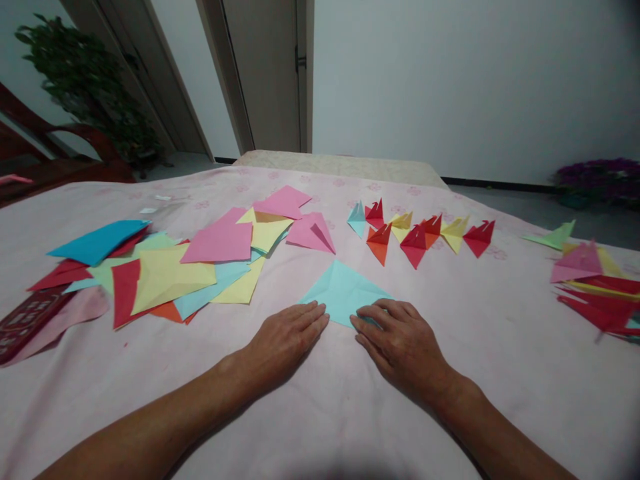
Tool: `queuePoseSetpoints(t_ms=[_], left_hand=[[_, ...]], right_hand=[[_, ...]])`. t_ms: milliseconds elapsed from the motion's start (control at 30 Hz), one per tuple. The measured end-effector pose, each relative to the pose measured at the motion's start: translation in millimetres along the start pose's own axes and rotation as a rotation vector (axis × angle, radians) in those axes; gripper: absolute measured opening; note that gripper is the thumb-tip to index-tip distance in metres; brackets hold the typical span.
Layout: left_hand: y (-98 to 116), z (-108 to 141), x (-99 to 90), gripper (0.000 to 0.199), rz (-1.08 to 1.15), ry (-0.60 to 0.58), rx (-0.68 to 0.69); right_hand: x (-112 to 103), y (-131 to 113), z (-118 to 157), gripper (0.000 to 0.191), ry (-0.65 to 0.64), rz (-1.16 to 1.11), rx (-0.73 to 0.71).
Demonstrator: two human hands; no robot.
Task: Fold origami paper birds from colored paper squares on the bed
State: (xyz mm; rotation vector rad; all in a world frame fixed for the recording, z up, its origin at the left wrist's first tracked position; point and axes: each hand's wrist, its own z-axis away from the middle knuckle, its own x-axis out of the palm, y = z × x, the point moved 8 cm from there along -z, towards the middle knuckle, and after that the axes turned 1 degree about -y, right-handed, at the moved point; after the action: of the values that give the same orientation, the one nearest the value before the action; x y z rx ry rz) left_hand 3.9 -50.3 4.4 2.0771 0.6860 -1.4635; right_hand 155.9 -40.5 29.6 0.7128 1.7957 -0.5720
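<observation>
A light blue sheet of origami paper (345, 287) lies on the cloth in front of me, one corner pointing away, with faint creases across it. Flat on its left corner rests my left hand (295, 330), fingers stretched out together. My right hand (400, 330) presses its slightly bent fingertips on the right side of the sheet. Both hands hide the paper's side corners and part of its near edge. Beyond the sheet stand several small folded paper cranes (415, 245) in red, orange, yellow and blue.
Loose coloured papers (173, 277) are heaped at the left, beside a dark red packet (33, 317). More folded papers (597, 287) lie at the right edge. A pink patterned cloth (320, 413) covers the table. A wooden chair (65, 150) stands at the far left.
</observation>
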Motion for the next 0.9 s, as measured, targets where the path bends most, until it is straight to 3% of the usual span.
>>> queuePoseSetpoints(t_ms=[267, 433, 600, 767, 900], left_hand=[[-10.8, -2.7, -13.7, 0.027, -0.054, 0.136, 0.018], [-14.9, -9.1, -10.2, 0.023, -0.134, 0.114, -0.001], [-30.0, -30.5, -11.2, 0.022, -0.159, 0.082, -0.017], [-47.6, -43.9, -7.4, 0.018, -0.149, 0.037, -0.134], [-36.8, -31.0, 1.1, 0.028, -0.166, 0.057, -0.252]], right_hand=[[-9.9, 8.2, 5.7, 0.024, 0.007, -0.005, -0.021], [-2.5, -0.1, 4.9, 0.030, -0.032, 0.093, -0.010], [4.8, -6.5, -3.4, 0.029, 0.075, 0.183, 0.032], [8.4, -17.3, -14.7, 0.024, 0.069, -0.026, 0.099], [5.3, 12.7, -19.7, 0.026, 0.037, -0.241, 0.250]])
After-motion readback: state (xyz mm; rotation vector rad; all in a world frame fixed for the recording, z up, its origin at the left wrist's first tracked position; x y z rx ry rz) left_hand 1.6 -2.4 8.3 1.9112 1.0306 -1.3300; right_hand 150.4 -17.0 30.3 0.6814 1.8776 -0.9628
